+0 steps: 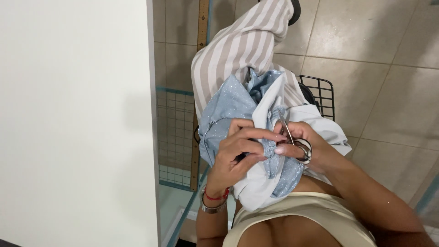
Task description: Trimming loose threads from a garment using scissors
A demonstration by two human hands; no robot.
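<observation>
You sit with the fabric bundle (238,114) on your lap, your left hand (238,153) at its nine o'clock side, your right hand (306,144) at three o'clock gripping the scissors (292,139) between them, the table (73,123) at nine o'clock, the wire chair (322,93) behind at two o'clock.

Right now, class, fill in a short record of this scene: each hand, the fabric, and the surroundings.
left hand: left hand pinches the glittery light-blue fabric
right hand: right hand grips small silver metal scissors, blades at the fabric
lining: white cloth under the blue
lap: beige-and-white striped trousers
surroundings: white table, beige tiled floor
</observation>
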